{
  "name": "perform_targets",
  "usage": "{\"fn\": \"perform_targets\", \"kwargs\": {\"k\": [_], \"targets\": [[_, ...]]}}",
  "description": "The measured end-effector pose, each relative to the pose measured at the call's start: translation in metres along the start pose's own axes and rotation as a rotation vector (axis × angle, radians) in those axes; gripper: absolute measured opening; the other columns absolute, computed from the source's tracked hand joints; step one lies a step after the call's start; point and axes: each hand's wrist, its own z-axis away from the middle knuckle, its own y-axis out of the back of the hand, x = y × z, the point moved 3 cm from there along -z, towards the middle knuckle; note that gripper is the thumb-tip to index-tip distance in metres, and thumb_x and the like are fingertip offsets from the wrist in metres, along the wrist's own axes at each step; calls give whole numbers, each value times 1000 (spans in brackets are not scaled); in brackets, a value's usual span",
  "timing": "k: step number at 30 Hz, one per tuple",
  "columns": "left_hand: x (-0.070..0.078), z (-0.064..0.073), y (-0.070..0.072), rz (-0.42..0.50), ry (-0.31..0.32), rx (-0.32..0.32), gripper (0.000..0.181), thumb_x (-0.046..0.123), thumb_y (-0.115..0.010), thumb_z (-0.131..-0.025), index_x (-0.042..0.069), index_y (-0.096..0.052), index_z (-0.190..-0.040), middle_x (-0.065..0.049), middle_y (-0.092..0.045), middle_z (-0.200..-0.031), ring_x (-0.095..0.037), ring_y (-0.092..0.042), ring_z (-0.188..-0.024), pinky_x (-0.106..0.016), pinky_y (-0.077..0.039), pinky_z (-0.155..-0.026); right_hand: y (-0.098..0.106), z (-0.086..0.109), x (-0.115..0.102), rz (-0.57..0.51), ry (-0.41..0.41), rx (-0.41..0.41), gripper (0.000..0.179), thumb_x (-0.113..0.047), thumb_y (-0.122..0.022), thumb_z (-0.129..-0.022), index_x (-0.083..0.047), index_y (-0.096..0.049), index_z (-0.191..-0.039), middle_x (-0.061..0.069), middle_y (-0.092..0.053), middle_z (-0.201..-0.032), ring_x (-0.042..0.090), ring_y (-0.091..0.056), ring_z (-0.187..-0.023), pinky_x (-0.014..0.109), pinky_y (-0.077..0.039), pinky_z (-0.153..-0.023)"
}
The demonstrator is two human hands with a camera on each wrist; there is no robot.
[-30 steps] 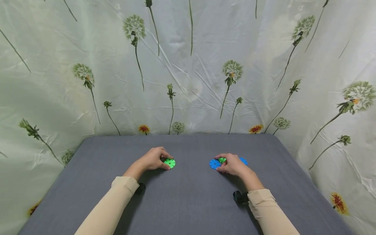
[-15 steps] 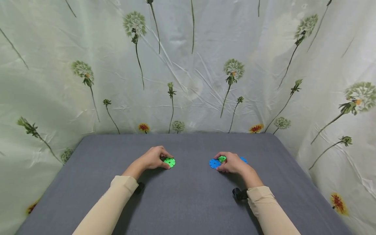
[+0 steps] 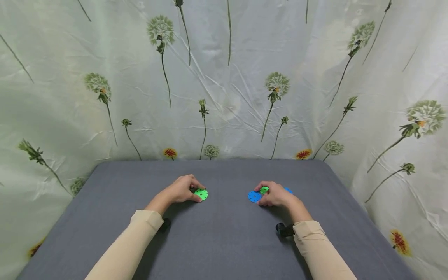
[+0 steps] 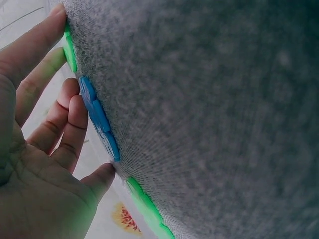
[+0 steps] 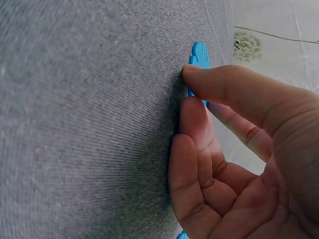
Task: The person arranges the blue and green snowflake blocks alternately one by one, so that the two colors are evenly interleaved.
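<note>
My left hand (image 3: pixel 182 189) pinches a bright green notched plastic disc (image 3: pixel 201 194) between thumb and index finger, at its edges, on the table. The left wrist view shows a blue disc (image 4: pixel 99 117) and a second green disc (image 4: pixel 149 209) in line with it, both covered by the hand in the head view. To the right, my right hand (image 3: pixel 275 194) has thumb and index finger at opposite edges of a blue notched disc (image 3: pixel 254 196). A green disc (image 3: pixel 264 190) shows between its fingers, and another blue disc (image 3: pixel 288 190) peeks out behind the knuckles.
Grey cloth covers the table (image 3: pixel 224 233). A pale curtain (image 3: pixel 224 77) printed with dandelions hangs behind it and along the sides. Dark wrist cameras, such as the right one (image 3: pixel 284 230), sit under both wrists, close over the cloth.
</note>
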Motion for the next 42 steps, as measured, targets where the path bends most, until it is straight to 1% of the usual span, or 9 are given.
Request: {"fn": "perform_targets", "kwargs": {"k": [4, 9, 14, 19, 23, 27, 32, 37, 42], "targets": [[-1, 0, 0, 1, -1, 6, 39, 23, -95, -84, 19, -84, -121, 0, -66, -111, -15, -61, -100, -42, -55, -93, -2, -1, 2, -22, -22, 2, 40, -4, -86, -87, -10, -72, -123, 2, -68, -74, 13, -59, -64, 26, -51, -63], [-2, 0, -1, 0, -5, 6, 39, 23, -94, -84, 19, -84, -122, 0, -67, -110, -16, -62, -100, -43, -56, -93, -4, -1, 2, -39, -14, 1, 40, -4, -86, -87, -9, -72, -124, 4, -66, -74, 14, -58, -64, 28, -51, -63], [-2, 0, -3, 2, 5, -5, 40, 24, -94, -85, 19, -83, -123, -1, -67, -112, -17, -62, -101, -42, -55, -92, -6, 0, 3, -63, -12, -7, 40, -3, -86, -87, -8, -71, -125, 6, -65, -77, 15, -58, -66, 29, -52, -64], [-2, -1, -3, 1, 8, -2, 40, 24, -94, -85, 19, -83, -123, 0, -67, -112, -17, -62, -102, -42, -55, -93, -4, 0, 4, -71, -20, 7, 42, -3, -86, -87, -8, -71, -126, 7, -67, -78, 17, -60, -66, 30, -54, -64], [-2, -2, -1, -1, 7, 6, 39, 23, -95, -84, 19, -84, -121, 0, -67, -110, -16, -62, -101, -42, -56, -93, -4, -1, 4, -78, -4, 4, 43, -3, -86, -87, -6, -70, -126, 6, -66, -78, 16, -61, -65, 29, -54, -63], [-1, -1, 0, 6, 7, 9, 39, 22, -95, -84, 19, -84, -121, 0, -67, -110, -16, -62, -101, -42, -56, -93, -2, -2, 4, -84, 27, -3, 42, -1, -86, -86, -3, -70, -125, 3, -62, -77, 14, -58, -64, 28, -51, -62], [0, -2, 0, -3, 16, 8, 40, 24, -94, -84, 20, -83, -123, 0, -66, -111, -16, -62, -101, -43, -55, -94, 0, -1, 3, -45, 67, 4, 40, -2, -86, -86, -3, -69, -123, 3, -62, -80, 14, -56, -66, 29, -50, -63], [0, -2, -1, -18, 19, 11, 40, 24, -94, -84, 20, -83, -123, 1, -66, -110, -15, -60, -101, -43, -54, -94, -2, 2, 2, 29, 81, 48, 37, -4, -88, -87, -7, -70, -119, 5, -60, -91, 16, -55, -70, 30, -50, -65], [2, 0, -1, -18, 17, 9, 41, 24, -94, -84, 20, -83, -124, 1, -66, -111, -16, -63, -102, -43, -55, -95, -5, 3, -3, 51, 125, 71, 37, 2, -87, -85, -7, -68, -116, 9, -58, -103, 17, -57, -70, 31, -50, -64]]}}
